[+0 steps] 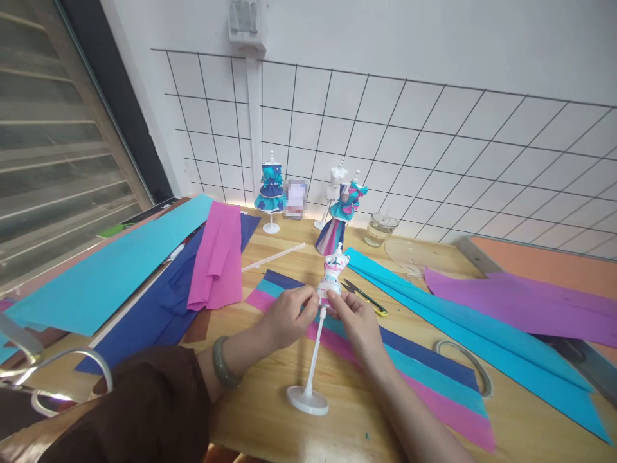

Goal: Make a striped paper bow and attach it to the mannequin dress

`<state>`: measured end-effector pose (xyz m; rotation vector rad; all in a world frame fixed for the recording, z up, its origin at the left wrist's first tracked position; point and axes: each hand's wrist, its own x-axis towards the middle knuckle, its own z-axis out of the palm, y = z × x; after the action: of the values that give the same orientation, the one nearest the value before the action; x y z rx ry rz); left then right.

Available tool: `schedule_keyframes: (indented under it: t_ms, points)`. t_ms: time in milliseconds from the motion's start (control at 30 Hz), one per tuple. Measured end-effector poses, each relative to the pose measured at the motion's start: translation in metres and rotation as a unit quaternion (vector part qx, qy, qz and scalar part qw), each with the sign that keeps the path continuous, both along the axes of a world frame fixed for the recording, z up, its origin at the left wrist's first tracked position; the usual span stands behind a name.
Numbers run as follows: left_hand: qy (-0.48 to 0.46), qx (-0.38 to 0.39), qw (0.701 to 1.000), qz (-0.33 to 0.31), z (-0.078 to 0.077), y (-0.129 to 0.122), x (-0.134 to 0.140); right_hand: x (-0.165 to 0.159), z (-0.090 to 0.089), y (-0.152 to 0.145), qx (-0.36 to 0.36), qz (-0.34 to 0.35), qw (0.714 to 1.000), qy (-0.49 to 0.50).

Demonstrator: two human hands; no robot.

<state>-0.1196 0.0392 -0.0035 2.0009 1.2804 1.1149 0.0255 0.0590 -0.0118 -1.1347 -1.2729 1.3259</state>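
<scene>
A small white mannequin (332,273) with pink and teal patches on its torso stands slightly tilted on a thin stem with a round white base (307,400). My left hand (292,315), a bangle (225,362) at its wrist, pinches the left side of the torso's lower edge. From the other side, my right hand (357,321) grips the same edge, thumb at the front. Anything small between the fingertips is hidden. Beneath the hands lies a striped strip (434,366) of navy, turquoise and pink. Yellow-and-black snips (366,299) rest just beyond my right hand.
Dressed mannequins (270,190) (344,209) and a bare white one (336,183) stand at the back, near a glass jar (380,228). Pink (216,257), blue (482,341) and purple (520,299) sheets flank the work area. Large scissors (72,379) lie at the left; a tape roll (465,363) lies right.
</scene>
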Motion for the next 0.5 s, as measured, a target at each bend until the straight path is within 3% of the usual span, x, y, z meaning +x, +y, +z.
schedule_keyframes:
  t_ms: [200, 500]
  points:
    - [0.022, 0.004, 0.999, 0.026, -0.005, 0.003, 0.001, -0.005, 0.007, -0.005, -0.008, 0.002, 1.000, 0.008]
    - [0.009, 0.025, 0.999, 0.028, -0.011, 0.006, -0.001, -0.002, -0.014, 0.004, -0.076, 0.005, 0.992, 0.102]
